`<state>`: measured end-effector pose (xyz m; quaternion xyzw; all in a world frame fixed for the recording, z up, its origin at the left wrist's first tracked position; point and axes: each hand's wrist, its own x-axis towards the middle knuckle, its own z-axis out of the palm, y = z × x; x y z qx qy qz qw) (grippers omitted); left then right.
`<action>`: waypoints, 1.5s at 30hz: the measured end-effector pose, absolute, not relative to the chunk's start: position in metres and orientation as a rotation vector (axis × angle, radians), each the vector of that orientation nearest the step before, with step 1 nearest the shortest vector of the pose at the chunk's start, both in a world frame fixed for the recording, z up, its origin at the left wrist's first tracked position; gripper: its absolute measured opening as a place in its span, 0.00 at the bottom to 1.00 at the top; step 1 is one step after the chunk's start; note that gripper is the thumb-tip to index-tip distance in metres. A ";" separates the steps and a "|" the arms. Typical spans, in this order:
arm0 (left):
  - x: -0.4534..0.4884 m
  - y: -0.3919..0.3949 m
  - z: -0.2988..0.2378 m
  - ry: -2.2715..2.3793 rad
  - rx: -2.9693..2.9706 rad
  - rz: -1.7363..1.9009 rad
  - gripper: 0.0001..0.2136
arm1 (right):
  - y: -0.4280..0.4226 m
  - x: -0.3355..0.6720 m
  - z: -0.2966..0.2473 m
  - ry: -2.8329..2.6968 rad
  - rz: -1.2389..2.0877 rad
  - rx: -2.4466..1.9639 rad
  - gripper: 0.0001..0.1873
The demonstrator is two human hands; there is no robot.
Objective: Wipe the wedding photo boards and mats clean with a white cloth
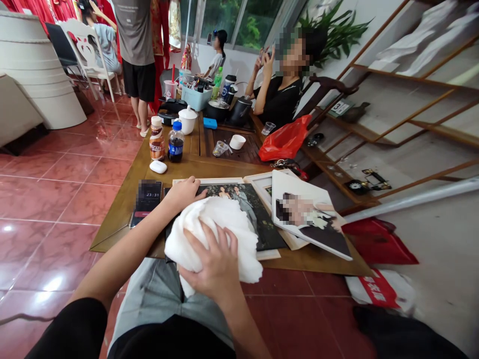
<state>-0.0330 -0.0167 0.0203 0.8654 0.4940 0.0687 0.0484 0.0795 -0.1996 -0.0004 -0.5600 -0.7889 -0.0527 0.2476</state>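
My right hand (217,259) grips a bunched white cloth (239,234), its fingers curled into the folds. Under the cloth lies a dark photo print (267,232) of a couple, partly covered at its near left side. At the print's far left edge rests my left hand (186,193), with its fingers stretched out and pressing on it. Pale frames (264,179) show beneath the print. Just to the right, a white-edged photo panel (310,219) leans across them at an angle.
Left of my forearm lies a phone (147,194). Beyond it stand an earbud case (158,166), a coffee bottle (156,139) and a cola bottle (175,143). A red plastic bag (286,139) sits farther right. Another person (288,75) sits across the table (119,199).
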 end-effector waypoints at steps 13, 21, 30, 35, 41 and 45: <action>-0.034 -0.017 0.021 1.486 2.658 0.217 0.22 | -0.187 0.171 -0.012 -1.972 -0.343 -1.704 0.25; -0.034 -0.020 0.022 1.492 2.666 0.208 0.22 | -0.187 0.170 -0.010 -1.942 -0.410 -1.791 0.25; -0.031 -0.018 0.020 1.505 2.664 0.212 0.21 | -0.196 0.090 -0.001 -2.147 -0.201 -1.589 0.34; -0.033 -0.017 0.019 1.518 2.663 0.202 0.21 | -0.198 0.075 -0.001 -2.181 -0.105 -1.524 0.36; -0.035 -0.018 0.022 1.494 2.673 0.202 0.21 | -0.192 0.124 -0.004 -2.110 -0.206 -1.617 0.33; -0.034 -0.018 0.021 1.489 2.674 0.209 0.22 | -0.186 0.167 -0.010 -1.981 -0.336 -1.735 0.28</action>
